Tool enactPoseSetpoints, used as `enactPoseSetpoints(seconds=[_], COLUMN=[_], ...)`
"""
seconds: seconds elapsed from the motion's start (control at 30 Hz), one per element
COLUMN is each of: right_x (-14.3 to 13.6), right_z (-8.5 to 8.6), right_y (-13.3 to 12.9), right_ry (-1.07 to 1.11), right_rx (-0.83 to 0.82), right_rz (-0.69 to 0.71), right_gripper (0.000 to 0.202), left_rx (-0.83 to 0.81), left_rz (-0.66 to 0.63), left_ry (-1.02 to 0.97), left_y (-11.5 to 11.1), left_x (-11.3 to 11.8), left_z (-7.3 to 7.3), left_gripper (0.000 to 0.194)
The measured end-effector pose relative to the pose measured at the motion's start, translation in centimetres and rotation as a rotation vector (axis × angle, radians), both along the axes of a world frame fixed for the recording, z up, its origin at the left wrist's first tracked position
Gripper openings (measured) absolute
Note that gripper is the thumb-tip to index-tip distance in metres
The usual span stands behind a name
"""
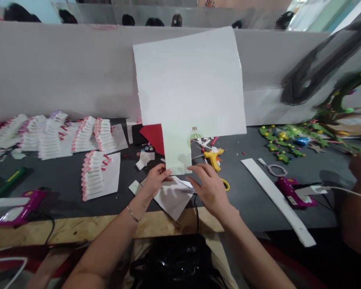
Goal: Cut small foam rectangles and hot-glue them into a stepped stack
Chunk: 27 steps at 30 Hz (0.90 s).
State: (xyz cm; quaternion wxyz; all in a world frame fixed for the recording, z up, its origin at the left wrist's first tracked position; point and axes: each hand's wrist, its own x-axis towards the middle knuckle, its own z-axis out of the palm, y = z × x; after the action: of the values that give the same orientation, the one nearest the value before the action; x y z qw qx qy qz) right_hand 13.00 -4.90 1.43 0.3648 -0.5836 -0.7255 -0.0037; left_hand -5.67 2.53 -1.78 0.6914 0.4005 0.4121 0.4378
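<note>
A pale green card (pixel 177 144) stands upright in front of me, with a folded strip along its lower edge. My left hand (pixel 157 178) pinches the card's lower left corner between thumb and fingers. At the lower right corner is my right hand (pixel 206 185), its fingers apart and its fingertips close to the card's edge. Behind the card a large white sheet (pixel 189 80) leans against the partition. White paper pieces (pixel 173 198) lie on the table below my hands. A yellow glue gun (pixel 213 158) rests just beyond my right hand.
Fanned white strips with pink ends (pixel 93 174) lie on sheets at the left. A long white strip (pixel 276 200) and a purple power strip (pixel 295 192) are at the right. Green decorations (pixel 279 144) lie at the back right. Another person's arm (pixel 359 200) is at the right edge.
</note>
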Motion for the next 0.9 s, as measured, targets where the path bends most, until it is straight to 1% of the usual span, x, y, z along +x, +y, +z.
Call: enactPoseSetpoints(seconds=[0.07,0.1,0.2,0.37,0.47,0.6,0.7,0.8,0.87,0.9], right_x=[-1.0,-1.3,-1.5,-1.5,-1.3,-0.5,0.1,0.1,-0.2,-0.4], right_z=[-0.3,-0.6,-1.8,-3.5,-4.2,-4.6,-4.8,-4.9,-4.8,-4.8], right_y=[1.0,1.5,2.3,3.0,3.3,3.5,3.5,3.4,3.5,3.5], right_ry=[-0.093,-0.121,-0.127,0.003,0.115,0.258,0.402,0.697,0.909,0.978], right_rx=[0.007,-0.007,-0.074,-0.161,-0.203,-0.263,-0.380,-0.503,-0.520,-0.513], right_rz=[0.018,0.024,0.039,0.071,0.094,0.061,0.055,0.049,0.036,0.027], right_gripper=[0.030,0.032,0.025,0.013,0.009,0.003,0.011,0.018,0.026,0.030], left_rx=[-0.029,-0.041,-0.070,-0.072,-0.082,-0.128,-0.156,-0.166,-0.165,-0.163], left_rz=[-0.042,-0.058,-0.100,-0.148,-0.134,-0.143,-0.159,-0.147,-0.148,-0.156], left_ry=[-0.058,-0.083,-0.123,-0.134,-0.153,-0.161,-0.120,-0.097,-0.109,-0.115], left_y=[-0.2,-0.2,-0.4,-0.2,0.0,0.2,0.1,0.0,0.0,0.1], left_x=[0.1,0.1,0.3,0.7,0.7,0.7,0.9,1.1,1.2,1.2], left_z=[-0.2,-0.3,-0.9,-1.7,-1.8,-1.9,-2.0,-2.1,-2.2,-2.2], left_gripper=[0.047,0.048,0.048,0.049,0.044,0.039,0.036,0.031,0.030,0.029])
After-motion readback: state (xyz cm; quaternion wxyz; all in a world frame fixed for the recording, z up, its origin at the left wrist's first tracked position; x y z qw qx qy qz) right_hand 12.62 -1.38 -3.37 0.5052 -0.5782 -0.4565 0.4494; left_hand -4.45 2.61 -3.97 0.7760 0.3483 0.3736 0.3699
